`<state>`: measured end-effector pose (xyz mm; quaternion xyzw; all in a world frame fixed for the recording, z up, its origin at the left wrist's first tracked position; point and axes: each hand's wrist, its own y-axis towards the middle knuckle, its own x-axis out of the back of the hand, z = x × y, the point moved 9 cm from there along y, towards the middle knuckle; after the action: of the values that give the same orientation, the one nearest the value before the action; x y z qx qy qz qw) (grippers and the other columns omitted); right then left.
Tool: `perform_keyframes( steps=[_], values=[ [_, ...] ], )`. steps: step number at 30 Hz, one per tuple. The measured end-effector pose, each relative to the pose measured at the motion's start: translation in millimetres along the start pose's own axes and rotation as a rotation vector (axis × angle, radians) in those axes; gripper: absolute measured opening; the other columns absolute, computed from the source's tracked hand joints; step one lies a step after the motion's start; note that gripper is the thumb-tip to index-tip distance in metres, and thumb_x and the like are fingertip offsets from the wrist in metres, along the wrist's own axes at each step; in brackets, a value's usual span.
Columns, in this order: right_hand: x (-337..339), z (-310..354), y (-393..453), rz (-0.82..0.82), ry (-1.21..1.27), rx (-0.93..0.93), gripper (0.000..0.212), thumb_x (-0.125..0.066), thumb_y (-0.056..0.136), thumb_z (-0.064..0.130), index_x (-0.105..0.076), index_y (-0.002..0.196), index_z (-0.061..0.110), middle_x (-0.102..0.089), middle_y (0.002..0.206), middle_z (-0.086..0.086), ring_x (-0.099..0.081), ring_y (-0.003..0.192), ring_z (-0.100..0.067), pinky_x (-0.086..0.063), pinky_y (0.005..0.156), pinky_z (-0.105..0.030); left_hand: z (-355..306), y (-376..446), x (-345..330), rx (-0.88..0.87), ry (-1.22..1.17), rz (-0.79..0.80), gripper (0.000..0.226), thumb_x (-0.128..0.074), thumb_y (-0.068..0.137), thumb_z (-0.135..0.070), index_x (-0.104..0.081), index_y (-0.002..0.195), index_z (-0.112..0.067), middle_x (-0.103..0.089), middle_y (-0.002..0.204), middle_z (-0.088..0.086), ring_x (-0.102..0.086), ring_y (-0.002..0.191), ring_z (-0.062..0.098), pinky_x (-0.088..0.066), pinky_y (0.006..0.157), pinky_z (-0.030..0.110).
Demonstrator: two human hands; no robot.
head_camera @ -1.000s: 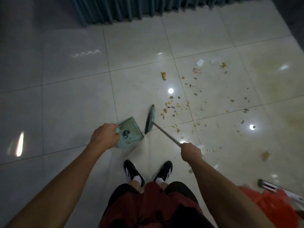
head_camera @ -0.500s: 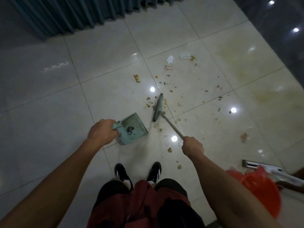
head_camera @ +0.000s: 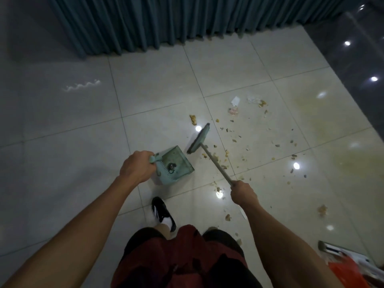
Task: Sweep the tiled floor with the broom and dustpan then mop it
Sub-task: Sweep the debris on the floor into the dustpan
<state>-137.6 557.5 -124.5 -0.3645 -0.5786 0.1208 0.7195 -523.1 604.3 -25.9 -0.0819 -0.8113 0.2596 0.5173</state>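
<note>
My left hand (head_camera: pixel 136 166) grips the handle of a pale green dustpan (head_camera: pixel 176 163) that rests on the tiled floor (head_camera: pixel 158 90), its mouth facing right. My right hand (head_camera: pixel 244 193) holds the thin handle of a broom (head_camera: pixel 216 163). The green broom head (head_camera: pixel 199 138) stands on the floor just beyond and right of the dustpan, apart from it. Several crumbs and scraps of litter (head_camera: pixel 234 140) lie scattered to the right of the broom head, with paper bits (head_camera: pixel 235 100) farther off.
A teal curtain (head_camera: pixel 166 19) hangs along the far wall. A dark glossy wall (head_camera: pixel 357 65) stands at right. An orange bucket (head_camera: pixel 347 273) and a white mop (head_camera: pixel 342 251) lie at the lower right. My black shoe (head_camera: pixel 162 213) is below the dustpan.
The broom head has moved away from me and to the right of the dustpan, into the litter. The view has swung up toward the curtain. One foot has stepped back out of sight.
</note>
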Motion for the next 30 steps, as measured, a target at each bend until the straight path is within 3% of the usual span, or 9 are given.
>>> perform_keyframes(
  steps=[8, 12, 18, 30],
  values=[
    [18.3, 113.3, 25.8, 0.009, 0.115, 0.027, 0.034, -0.045, 0.098, 0.025, -0.062, 0.127, 0.018, -0.059, 0.087, -0.001, -0.064, 0.082, -0.025, -0.060, 0.077, -0.042, 52.7, 52.4, 71.6, 0.051, -0.018, -0.043, 0.007, -0.063, 0.082, -0.021, -0.064, 0.075, -0.022, -0.064, 0.074, 0.001, -0.062, 0.066, 0.024, -0.050, 0.059, 0.027],
    [31.5, 152.3, 56.8, 0.037, 0.203, 0.044, 0.035, -0.047, 0.098, 0.024, -0.062, 0.129, 0.017, -0.064, 0.096, -0.006, -0.066, 0.086, -0.028, -0.060, 0.078, -0.045, 57.6, 88.9, 90.6, 0.060, -0.004, -0.049, 0.011, -0.064, 0.086, -0.026, -0.065, 0.076, -0.022, -0.064, 0.074, 0.001, -0.063, 0.066, 0.024, -0.054, 0.061, 0.028],
    [53.9, 205.0, 125.4, 0.053, 0.250, 0.067, 0.036, -0.049, 0.097, 0.029, -0.063, 0.128, 0.017, -0.067, 0.104, -0.011, -0.066, 0.089, -0.030, -0.060, 0.079, -0.046, 41.0, 149.4, 120.9, 0.070, 0.026, -0.019, 0.013, -0.067, 0.085, -0.033, -0.064, 0.077, -0.025, -0.065, 0.077, 0.001, -0.064, 0.070, 0.027, -0.053, 0.062, 0.029],
    [94.7, 259.6, 207.2, 0.212, 0.126, 0.073, 0.029, -0.045, 0.097, 0.015, -0.056, 0.121, 0.004, -0.059, 0.102, -0.012, -0.061, 0.085, -0.029, -0.059, 0.073, -0.041, -17.6, 258.6, 162.8, 0.074, 0.166, 0.041, 0.013, -0.059, 0.084, -0.020, -0.059, 0.071, -0.023, -0.063, 0.075, 0.001, -0.060, 0.067, 0.024, -0.039, 0.054, 0.025]
  ],
)
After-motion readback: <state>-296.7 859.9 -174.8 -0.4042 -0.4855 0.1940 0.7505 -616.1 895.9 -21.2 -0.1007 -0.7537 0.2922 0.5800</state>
